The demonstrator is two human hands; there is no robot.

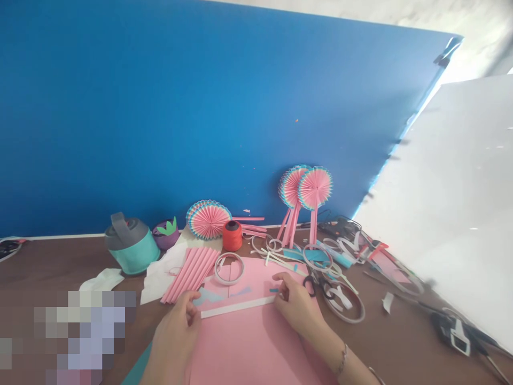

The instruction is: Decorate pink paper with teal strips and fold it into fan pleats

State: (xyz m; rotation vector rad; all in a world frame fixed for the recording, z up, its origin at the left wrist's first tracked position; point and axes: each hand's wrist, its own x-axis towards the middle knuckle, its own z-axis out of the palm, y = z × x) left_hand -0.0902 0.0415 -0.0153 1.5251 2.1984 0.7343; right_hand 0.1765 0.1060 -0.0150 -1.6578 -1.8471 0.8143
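Note:
A narrow white strip of tape (238, 307) lies across a large pink sheet of paper (244, 342). My right hand (298, 307) is at the strip's right end, thumb and fingers bent together on it, index finger raised. At the left end, my left hand (176, 331) rests beside the strip with its fingers loosely curled and apart, and nothing shows in them. Just beyond lie a tape roll (229, 254) and pleated pink paper (190, 272). Black-handled scissors (309, 286) are close to my right hand, partly hidden among tape rolls.
Pink pleated paper fans (209, 220) stand against the blue board (180, 117), beside a red thread spool (232, 236). A teal-and-grey container (134, 251) and purple pot (166, 235) stand left. Paper scraps, tape rings (348, 315) and a black cabled device (451, 331) lie right.

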